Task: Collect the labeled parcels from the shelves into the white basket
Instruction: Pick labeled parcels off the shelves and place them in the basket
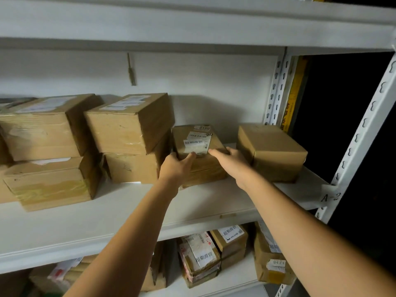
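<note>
Both hands, left hand [177, 166] and right hand [231, 160], clasp the labeled parcel [198, 144] on the shelf [132, 211], fingers curled apparently around its near top edge.

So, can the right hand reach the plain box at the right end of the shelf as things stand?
Probably yes. The right hand rests on the labeled parcel, and the plain box stands just beside it on the same shelf, with nothing between them.

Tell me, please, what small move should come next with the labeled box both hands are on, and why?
Probably draw the labeled box straight toward the shelf edge: the left hand and right hand flank its front corners, it stands on the shelf, and stacked boxes crowd its left.
</note>
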